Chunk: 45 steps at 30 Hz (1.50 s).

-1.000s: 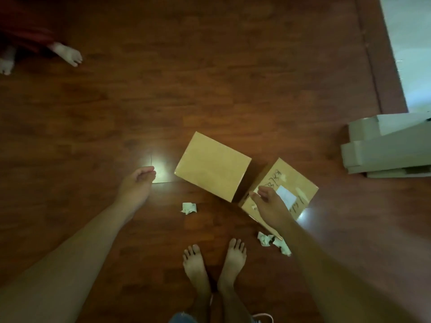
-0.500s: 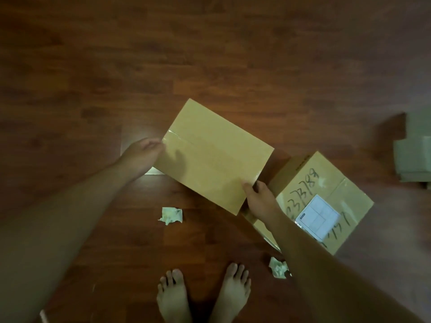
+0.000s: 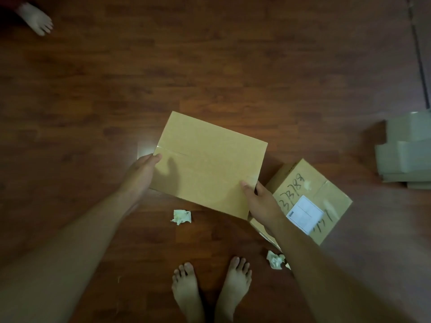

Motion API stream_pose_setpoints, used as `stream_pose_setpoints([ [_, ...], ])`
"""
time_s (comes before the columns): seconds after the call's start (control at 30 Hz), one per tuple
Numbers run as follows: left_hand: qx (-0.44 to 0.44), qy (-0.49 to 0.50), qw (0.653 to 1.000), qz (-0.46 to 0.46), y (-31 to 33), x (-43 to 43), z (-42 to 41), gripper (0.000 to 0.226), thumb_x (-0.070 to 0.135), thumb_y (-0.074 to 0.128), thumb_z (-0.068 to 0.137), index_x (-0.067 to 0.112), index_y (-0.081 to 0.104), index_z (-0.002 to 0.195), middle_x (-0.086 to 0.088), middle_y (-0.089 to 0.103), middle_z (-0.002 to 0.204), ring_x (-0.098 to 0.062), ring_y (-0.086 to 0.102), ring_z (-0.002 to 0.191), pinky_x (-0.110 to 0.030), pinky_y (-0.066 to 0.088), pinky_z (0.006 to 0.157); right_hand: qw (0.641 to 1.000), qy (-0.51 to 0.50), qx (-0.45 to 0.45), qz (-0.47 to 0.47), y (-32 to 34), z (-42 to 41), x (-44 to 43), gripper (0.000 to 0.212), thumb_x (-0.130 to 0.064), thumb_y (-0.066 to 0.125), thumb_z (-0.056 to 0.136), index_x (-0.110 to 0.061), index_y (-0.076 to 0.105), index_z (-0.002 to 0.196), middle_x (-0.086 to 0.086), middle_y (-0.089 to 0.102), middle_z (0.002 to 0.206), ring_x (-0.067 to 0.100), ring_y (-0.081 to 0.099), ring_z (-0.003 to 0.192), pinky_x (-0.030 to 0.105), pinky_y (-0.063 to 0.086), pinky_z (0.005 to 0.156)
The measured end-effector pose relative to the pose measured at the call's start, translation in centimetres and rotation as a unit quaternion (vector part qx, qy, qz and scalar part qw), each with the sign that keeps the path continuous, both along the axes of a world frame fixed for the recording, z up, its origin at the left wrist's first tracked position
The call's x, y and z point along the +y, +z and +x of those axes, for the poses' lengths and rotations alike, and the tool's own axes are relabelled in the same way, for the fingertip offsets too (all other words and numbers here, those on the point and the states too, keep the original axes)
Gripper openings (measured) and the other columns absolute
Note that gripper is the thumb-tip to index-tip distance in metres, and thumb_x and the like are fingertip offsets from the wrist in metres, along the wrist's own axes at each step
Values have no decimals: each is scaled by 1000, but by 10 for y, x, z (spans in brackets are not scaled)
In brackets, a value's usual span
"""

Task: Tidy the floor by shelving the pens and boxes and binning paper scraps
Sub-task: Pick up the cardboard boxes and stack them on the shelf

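Note:
A plain brown cardboard box [image 3: 210,164] sits at the centre of the head view, held between both hands. My left hand [image 3: 141,176] presses its left side and my right hand [image 3: 258,199] grips its near right corner. A second cardboard box [image 3: 326,197] with handwritten numbers and a white label lies on the floor to the right, partly hidden by my right forearm. One crumpled paper scrap [image 3: 182,216] lies just below the held box. Another scrap [image 3: 275,259] lies beside my right arm.
The floor [image 3: 210,66] is dark wood. My bare feet [image 3: 210,292] stand at the bottom centre. Another person's foot [image 3: 37,18] shows at the top left. Pale stacked flat boxes [image 3: 408,155] sit at the right edge.
Both hands have closed onto the plain box, which now looks larger and nearer than one second ago. The view has shifted, bringing the other person's foot back in.

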<state>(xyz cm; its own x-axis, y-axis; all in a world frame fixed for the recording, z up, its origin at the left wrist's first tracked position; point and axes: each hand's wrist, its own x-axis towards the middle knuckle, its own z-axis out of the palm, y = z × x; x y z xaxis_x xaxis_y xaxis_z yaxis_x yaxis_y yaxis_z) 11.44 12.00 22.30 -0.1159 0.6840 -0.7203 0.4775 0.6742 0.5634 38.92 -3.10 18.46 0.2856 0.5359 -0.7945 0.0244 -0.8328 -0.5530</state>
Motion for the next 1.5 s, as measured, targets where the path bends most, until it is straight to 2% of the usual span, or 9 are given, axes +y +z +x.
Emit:
stream_pose_setpoints([
  [0.1, -2, 44, 998, 43, 77, -18, -7, 22, 32, 57, 109, 22, 68, 125, 11, 69, 110, 3, 67, 101, -12, 44, 73, 1000, 5, -7, 15, 76, -8, -7, 42, -56, 53, 108, -42, 60, 147, -23, 69, 127, 1, 66, 115, 30, 52, 100],
  [0.17, 16, 47, 996, 68, 136, -34, -12, 14, 30, 59, 108, 24, 68, 116, 18, 66, 95, -3, 63, 87, -15, 42, 70, 1000, 12, -14, 9, 127, -13, -16, 45, -61, 52, 105, -45, 60, 147, -25, 69, 126, 5, 66, 120, 36, 51, 108],
  [0.4, 31, 26, 996, 80, 327, -91, -30, 34, 44, 61, 105, 10, 62, 109, 1, 65, 102, -12, 57, 88, -30, 40, 74, 999, 7, -37, -5, 327, -22, -65, 46, -66, 50, 102, -44, 60, 141, -21, 68, 125, 12, 64, 122, 41, 50, 108],
  [0.6, 30, -21, 996, 85, 465, -142, -24, 45, 53, 58, 105, 9, 49, 109, -3, 52, 96, -13, 49, 80, -35, 35, 68, 997, -22, -67, -18, 471, -27, -124, 81, -86, 45, 92, -27, 59, 145, -9, 71, 125, 19, 67, 118, 46, 54, 103],
  [0.8, -6, -82, 992, 94, 536, -180, -16, 46, 57, 61, 100, 13, 51, 110, 1, 55, 96, -17, 52, 85, -40, 37, 75, 990, -97, -101, -3, 563, -34, -196, 86, -89, 44, 86, -28, 60, 146, -7, 71, 127, 20, 68, 118, 47, 56, 103],
  [0.97, -39, -171, 979, 108, 567, -196, 9, 40, 52, 66, 99, 16, 52, 108, 4, 55, 94, -16, 52, 86, -35, 39, 70, 966, -218, -137, 1, 595, -46, -263, 82, -90, 45, 87, -18, 61, 123, -3, 71, 112, 22, 69, 105, 41, 56, 84],
  [1.07, -64, -231, 964, 115, 579, -211, 27, 46, 49, 68, 99, 9, 56, 116, 0, 58, 99, -17, 55, 87, -39, 42, 73, 940, -319, -120, -1, 608, -62, -309, 79, -88, 47, 90, -20, 46, 131, 3, 63, 130, 23, 62, 118, 44, 54, 96],
  [1.3, -99, -466, 869, 133, 609, -287, 87, 49, 47, 65, 103, 27, 60, 148, 6, 65, 127, -18, 61, 115, -30, 46, 86, 853, -507, -123, 25, 633, -100, -435, 95, -86, 53, 90, -10, 33, 144, 2, 60, 127, 23, 64, 117, 51, 55, 104],
  [1.5, -113, -601, 782, 121, 631, -376, 133, 48, 49, 65, 102, 21, 72, 140, 4, 68, 141, -18, 63, 127, -37, 51, 107, 773, -620, -133, 9, 647, -129, -542, 112, -88, 54, 88, -1, 28, 154, 11, 57, 142, 28, 60, 126, 45, 52, 103],
])
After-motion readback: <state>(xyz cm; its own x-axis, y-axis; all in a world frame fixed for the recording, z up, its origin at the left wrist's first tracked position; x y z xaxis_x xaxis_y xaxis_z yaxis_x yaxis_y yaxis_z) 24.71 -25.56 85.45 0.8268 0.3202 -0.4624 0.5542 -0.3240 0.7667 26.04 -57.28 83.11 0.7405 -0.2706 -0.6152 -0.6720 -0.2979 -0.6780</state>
